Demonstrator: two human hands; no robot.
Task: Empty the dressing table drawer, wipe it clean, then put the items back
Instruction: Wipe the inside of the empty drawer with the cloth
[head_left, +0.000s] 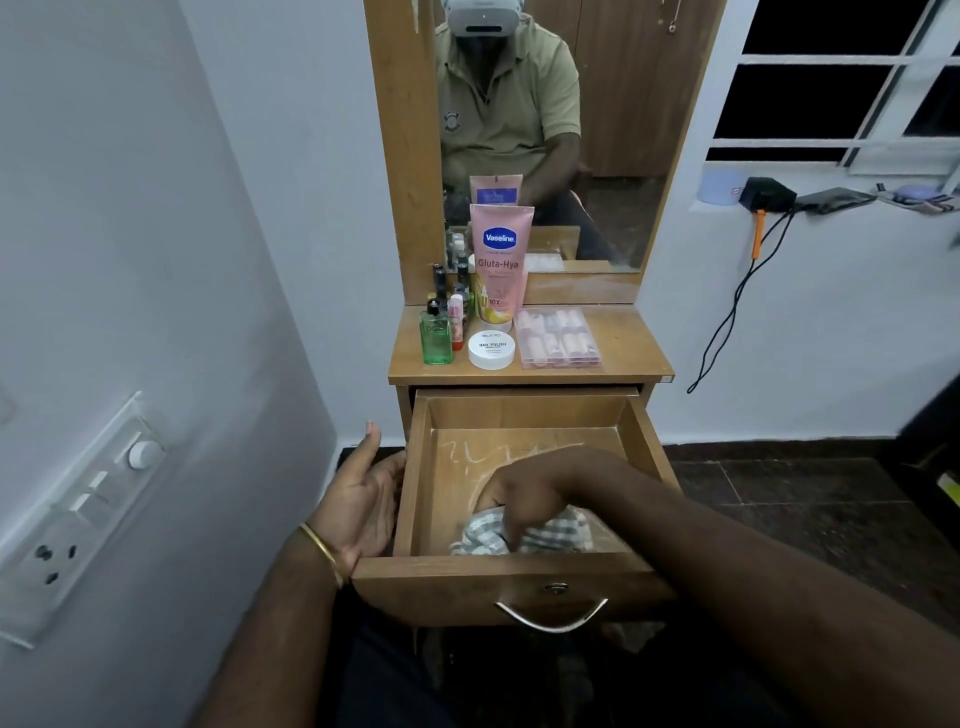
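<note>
A: Where is the drawer (524, 467)?
B: Pulled open at the lower centre of the frame, below the counter (623, 358). White streaks mark its wooden floor.

A: And the hands?
B: The right hand (519, 493) is inside the drawer, its grip curled round a checked cloth (550, 532) lying against the front wall. The left hand (363, 499) rests flat on the drawer's outer left side, fingers spread, thumb up.

A: What stands on the counter?
B: Left of centre, a pink Vaseline tube (501, 265) upright before the mirror (613, 130), a white nail polish jar (491, 349), a green bottle (436, 332), small dark bottles (441, 283). To the right, a clear box of press-on nails (558, 338).
</note>
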